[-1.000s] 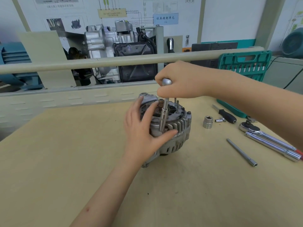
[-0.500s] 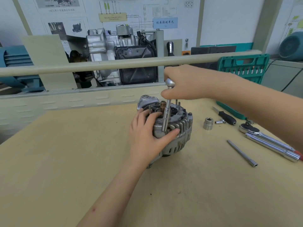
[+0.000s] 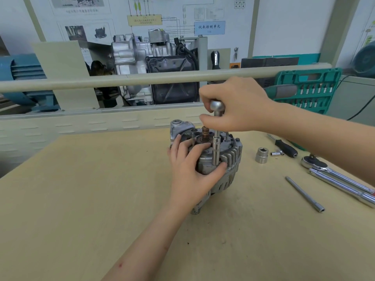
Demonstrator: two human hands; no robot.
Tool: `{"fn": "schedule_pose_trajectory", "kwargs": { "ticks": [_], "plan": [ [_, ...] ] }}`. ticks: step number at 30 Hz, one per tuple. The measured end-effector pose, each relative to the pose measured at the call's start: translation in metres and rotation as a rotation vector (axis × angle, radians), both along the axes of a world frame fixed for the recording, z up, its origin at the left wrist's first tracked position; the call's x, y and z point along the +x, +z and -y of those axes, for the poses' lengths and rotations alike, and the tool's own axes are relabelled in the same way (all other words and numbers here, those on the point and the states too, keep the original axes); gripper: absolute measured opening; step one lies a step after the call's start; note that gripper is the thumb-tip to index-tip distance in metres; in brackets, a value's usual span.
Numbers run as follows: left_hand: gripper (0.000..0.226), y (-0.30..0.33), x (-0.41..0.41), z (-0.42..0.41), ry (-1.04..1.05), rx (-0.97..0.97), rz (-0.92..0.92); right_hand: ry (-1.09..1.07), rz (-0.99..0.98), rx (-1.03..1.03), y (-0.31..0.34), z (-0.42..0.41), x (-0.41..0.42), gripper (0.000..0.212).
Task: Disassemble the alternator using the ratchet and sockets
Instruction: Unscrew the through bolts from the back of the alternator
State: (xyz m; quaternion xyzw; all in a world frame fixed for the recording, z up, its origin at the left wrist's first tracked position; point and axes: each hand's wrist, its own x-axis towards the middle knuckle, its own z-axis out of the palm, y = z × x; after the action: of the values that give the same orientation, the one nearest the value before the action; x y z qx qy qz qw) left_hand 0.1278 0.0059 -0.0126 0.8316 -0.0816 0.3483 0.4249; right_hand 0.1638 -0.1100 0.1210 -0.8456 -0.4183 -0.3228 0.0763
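1. Against the earlier frames, little differs: the right hand (image 3: pixel 239 106) still grips the socket driver (image 3: pixel 216 136) upright on the alternator (image 3: pixel 227 159).
2. The left hand (image 3: pixel 190 169) still clasps the alternator, mid-worktop (image 3: pixel 81 199).
3. The green tool case (image 3: pixel 308 88), at the worktop's far right edge, holds bits.
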Motion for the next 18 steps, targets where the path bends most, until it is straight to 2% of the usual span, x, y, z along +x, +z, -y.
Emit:
{"fn": "schedule_pose_trajectory", "kwargs": {
  "ticks": [4, 10, 14, 18],
  "plan": [
    [0.047, -0.002, 0.002, 0.002, 0.001, -0.028, 0.005, 0.060, 0.004, 0.045, -0.002, 0.002, 0.004, 0.029],
    [0.046, 0.000, 0.002, 0.005, 0.017, -0.035, 0.003, 0.119, 0.042, 0.070, -0.004, 0.004, 0.011, 0.023],
    [0.057, 0.001, 0.001, 0.005, 0.021, -0.017, -0.006, 0.166, 0.067, 0.077, -0.004, 0.007, 0.014, 0.018],
    [0.058, 0.002, 0.000, 0.006, 0.037, -0.003, -0.012, 0.182, 0.063, 0.034, -0.003, 0.008, 0.016, 0.014]
  ]
}}
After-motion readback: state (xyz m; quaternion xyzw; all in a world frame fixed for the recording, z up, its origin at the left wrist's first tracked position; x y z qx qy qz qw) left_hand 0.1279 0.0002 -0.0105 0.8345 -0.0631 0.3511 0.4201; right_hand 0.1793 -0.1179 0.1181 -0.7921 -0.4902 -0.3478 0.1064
